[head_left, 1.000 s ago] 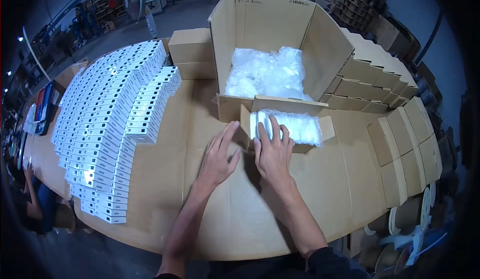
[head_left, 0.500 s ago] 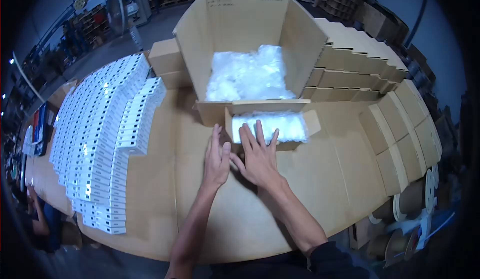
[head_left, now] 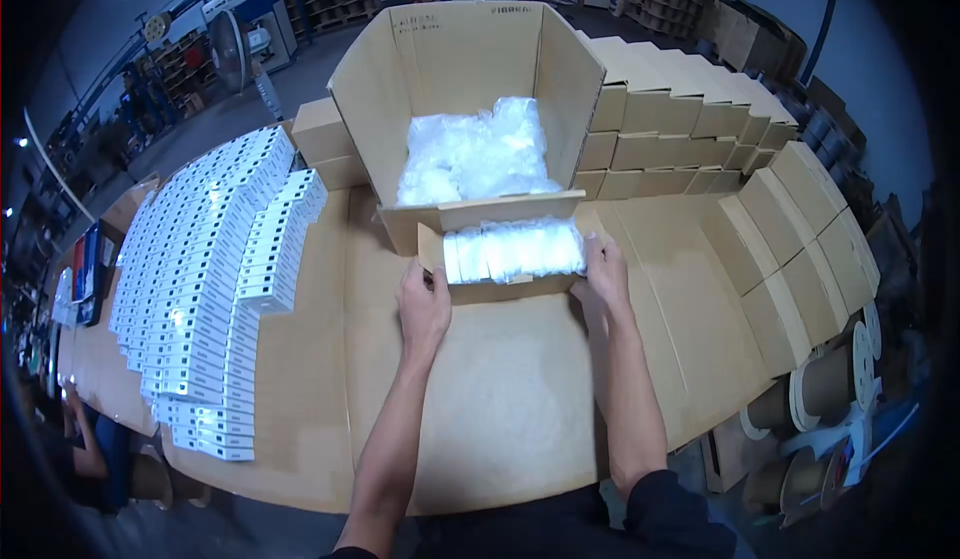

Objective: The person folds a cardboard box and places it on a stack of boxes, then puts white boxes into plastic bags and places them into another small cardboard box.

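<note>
A small cardboard box [head_left: 480,293] stands in front of me on the cardboard-covered table, its side flaps raised. Clear bubble wrap [head_left: 515,250] fills its top, with white items faintly visible beneath. My left hand [head_left: 424,304] grips the box's left front corner, thumb on the inside near the flap. My right hand [head_left: 606,267] is closed on the right end, fingers at the edge by the right flap. Directly behind stands a large open carton [head_left: 465,59] holding a heap of clear bubble wrap [head_left: 475,154].
Rows of small white boxes [head_left: 205,269] are stacked on the left of the table [head_left: 500,399]. Closed cardboard boxes [head_left: 690,114] are piled at the back right, more cardboard boxes [head_left: 790,259] at the right edge. Another person's arm [head_left: 85,439] shows at far left.
My hands have moved from the bubble wrap and the front of the small box to its two ends, and now grip it. The view has shifted slightly.
</note>
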`<state>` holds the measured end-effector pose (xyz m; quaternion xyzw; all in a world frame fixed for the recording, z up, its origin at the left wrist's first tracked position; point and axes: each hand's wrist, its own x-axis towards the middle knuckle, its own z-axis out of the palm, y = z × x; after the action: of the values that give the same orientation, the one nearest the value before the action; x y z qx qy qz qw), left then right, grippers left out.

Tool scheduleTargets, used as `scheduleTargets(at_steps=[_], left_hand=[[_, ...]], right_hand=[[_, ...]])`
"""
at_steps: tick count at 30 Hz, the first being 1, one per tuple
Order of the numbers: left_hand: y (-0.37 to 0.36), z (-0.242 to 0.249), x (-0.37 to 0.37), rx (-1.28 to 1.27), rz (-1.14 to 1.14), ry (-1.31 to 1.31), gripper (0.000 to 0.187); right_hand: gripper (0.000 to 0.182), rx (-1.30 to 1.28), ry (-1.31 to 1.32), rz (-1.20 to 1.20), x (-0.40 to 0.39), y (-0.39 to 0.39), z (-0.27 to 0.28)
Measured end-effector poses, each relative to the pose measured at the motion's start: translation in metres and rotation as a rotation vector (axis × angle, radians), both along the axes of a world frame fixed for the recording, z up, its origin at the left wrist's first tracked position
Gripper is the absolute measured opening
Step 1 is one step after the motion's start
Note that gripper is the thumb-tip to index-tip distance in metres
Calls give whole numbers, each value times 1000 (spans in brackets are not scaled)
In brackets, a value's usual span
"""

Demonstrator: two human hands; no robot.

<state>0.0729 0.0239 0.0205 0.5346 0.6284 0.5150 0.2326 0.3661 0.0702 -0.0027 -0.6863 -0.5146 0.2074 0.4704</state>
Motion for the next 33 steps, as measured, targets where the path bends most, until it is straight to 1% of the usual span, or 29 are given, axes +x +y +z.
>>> scheduleTargets(at_steps=[1, 2, 4, 7, 8, 9, 10, 11, 12, 13, 14, 16, 17, 20, 21, 24, 25, 26, 27, 29, 31, 32, 33], left_hand=[[-7, 2, -1, -12, 15, -9, 23], [-13, 4, -4, -42, 13, -32, 23], [-32, 6, -10, -120, 6, -84, 22], [-62, 20, -28, -174, -10, 103, 22], [-69, 27, -32, -179, -11, 174, 23], [-76, 50, -31, -94, -71, 126, 27], [-74, 58, -32, -55, -154, 173, 28], [-65, 66, -35, -17, -233, 220, 29], [-52, 74, -41, 27, -311, 268, 30], [-33, 68, -50, -66, -443, 243, 25], [-18, 66, -54, -196, -486, 155, 24], [6, 58, -56, -456, -572, -27, 23], [14, 47, -61, -483, -610, -99, 25], [12, 11, -49, -520, -558, -443, 27], [14, -15, -46, -480, -509, -578, 33], [0, -32, -29, -394, -321, -634, 45], [5, -49, -29, -333, -323, -685, 54], [2, -65, -33, -305, -326, -769, 60], [-5, -63, -32, -275, -330, -852, 66], [-24, -54, -24, -125, -365, -979, 82], [-54, -44, -11, 110, -422, -1058, 102], [-67, -42, -9, 115, -432, -911, 112], [-81, -42, -7, 117, -439, -765, 122]], right_hand=[[42, 126, 74, 105, 2, 4, -9], [41, 53, 45, 118, 9, 2, -18], [45, -112, -19, 141, 8, -35, 14], [41, -82, -2, 185, 9, -76, 31], [39, -79, 58, 211, 10, -87, 32], [38, -75, 115, 236, 12, -97, 32], [36, -81, 170, 264, 13, -107, 37], [33, -147, 159, 245, 11, -116, 45], [33, -142, 132, 257, 13, -117, 42], [33, -134, 105, 267, 16, -120, 36], [33, -122, 78, 276, 19, -120, 31], [32, -150, 282, 312, 23, -120, 22], [32, -170, 385, 328, 26, -122, 18], [30, -177, 506, 284, 15, -136, 36], [30, -186, 519, 283, 16, -138, 35], [29, -177, 578, 301, 19, -137, 26], [30, -155, 613, 317, 21, -135, 17], [32, -134, 648, 333, 22, -137, 10], [42, -90, 610, 386, 21, -140, 8], [68, 0, 528, 493, 19, -146, 6], [93, -119, 208, 564, 22, -144, 17], [106, -177, 46, 595, 24, -140, 22], [110, -109, 19, 604, 25, -134, 13]])
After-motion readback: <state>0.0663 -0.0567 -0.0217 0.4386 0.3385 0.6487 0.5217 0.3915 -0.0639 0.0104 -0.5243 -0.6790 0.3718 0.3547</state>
